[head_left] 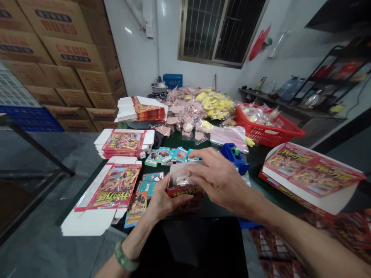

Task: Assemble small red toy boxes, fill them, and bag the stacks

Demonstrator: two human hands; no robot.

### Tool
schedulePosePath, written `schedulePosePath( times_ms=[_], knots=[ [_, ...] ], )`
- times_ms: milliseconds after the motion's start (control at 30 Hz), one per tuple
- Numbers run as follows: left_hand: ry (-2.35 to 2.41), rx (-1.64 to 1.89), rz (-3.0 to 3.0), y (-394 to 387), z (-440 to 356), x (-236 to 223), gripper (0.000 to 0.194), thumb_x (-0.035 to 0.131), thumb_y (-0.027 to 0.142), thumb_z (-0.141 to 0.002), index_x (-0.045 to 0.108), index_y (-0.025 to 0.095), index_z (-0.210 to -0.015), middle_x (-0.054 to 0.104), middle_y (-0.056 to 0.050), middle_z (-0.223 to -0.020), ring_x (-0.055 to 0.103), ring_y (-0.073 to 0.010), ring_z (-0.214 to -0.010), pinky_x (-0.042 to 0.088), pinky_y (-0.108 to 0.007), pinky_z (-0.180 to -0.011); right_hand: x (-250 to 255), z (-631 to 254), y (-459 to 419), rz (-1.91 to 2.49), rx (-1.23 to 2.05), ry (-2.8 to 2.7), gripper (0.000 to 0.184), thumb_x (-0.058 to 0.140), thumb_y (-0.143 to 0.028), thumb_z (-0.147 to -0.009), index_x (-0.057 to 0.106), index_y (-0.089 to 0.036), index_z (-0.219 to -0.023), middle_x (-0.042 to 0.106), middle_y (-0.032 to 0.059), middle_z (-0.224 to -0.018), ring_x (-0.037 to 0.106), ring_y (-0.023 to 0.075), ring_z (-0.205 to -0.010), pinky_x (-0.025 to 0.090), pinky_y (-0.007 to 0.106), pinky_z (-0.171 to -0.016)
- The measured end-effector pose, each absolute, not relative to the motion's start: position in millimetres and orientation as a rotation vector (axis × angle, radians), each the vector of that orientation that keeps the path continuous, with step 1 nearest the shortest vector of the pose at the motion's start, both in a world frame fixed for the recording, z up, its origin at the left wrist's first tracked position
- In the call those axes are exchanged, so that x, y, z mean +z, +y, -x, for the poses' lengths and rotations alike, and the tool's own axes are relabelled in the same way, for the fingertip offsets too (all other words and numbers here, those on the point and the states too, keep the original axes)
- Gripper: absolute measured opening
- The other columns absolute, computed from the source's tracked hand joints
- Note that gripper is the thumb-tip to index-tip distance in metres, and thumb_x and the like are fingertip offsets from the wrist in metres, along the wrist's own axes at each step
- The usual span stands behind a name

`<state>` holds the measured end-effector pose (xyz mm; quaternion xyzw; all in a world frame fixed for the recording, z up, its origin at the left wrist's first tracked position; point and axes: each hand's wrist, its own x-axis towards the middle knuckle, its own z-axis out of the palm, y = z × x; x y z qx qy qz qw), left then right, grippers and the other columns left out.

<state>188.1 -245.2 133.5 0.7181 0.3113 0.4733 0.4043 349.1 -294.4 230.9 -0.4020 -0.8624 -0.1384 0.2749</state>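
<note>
Thin printed paperboard box (185,192), likely light and fairly stiff, though probably easy to crush at the open rim; safest hold on the side walls. Open end upward and tilted toward the head camera, long axis roughly left to right, white item (182,180) inside. Left hand (169,202) cupped under and around the lower side, grasping the box. Right hand (222,181) curved over the opening, contact unclear. Position: above the near edge of the dark green surface (214,210), just beside teal trading cards (149,184).

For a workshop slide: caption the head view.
Left hand cradles a printed carton, right hand over it, beside trading cards.
</note>
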Motion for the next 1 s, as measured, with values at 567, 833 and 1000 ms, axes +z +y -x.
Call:
schedulePosePath(
  times_ms=[567, 833, 1000],
  knots=[
    [0.674, 1.096, -1.719, -253, -194, 136, 0.046, 0.078, 0.029, -0.059, 0.062, 0.012, -0.099, 0.069, -0.004, -0.08, 0.063, -0.0168, -0.066, 0.055, -0.027, -0.062, 212, -358, -301, 1.146, 0.201, -2.317, 0.02, 0.043, -0.011, -0.087, 0.062, -0.017, -0.084, 0.065, 0.0019, -0.082, 0.06, 0.0129, -0.078, 0.049, 0.027, -0.072],
    [0.895, 1.443, -1.867, -252, -187, 136, 0.031, 0.075, 0.033, -0.063, 0.065, 0.015, -0.087, 0.069, -0.004, -0.079, 0.065, -0.0187, -0.071, 0.055, -0.03, -0.069, 188, -374, -334, 1.157, -0.121, -1.557, 0.021, 0.055, -0.009, -0.08, 0.056, -0.021, -0.098, 0.061, 0.0059, -0.099, 0.06, 0.0176, -0.092, 0.049, 0.035, -0.083],
    [0.91, 1.482, -1.972, -246, -196, 120, 0.047, 0.076, 0.031, -0.064, 0.057, 0.016, -0.104, 0.068, -0.004, -0.088, 0.066, -0.0176, -0.076, 0.055, -0.026, -0.066, 126, -365, -308, 1.246, 0.173, -1.422, 0.034, 0.06, -0.022, -0.079, 0.047, -0.02, -0.111, 0.058, 0.0091, -0.106, 0.058, 0.0188, -0.097, 0.051, 0.036, -0.081]
  ],
)
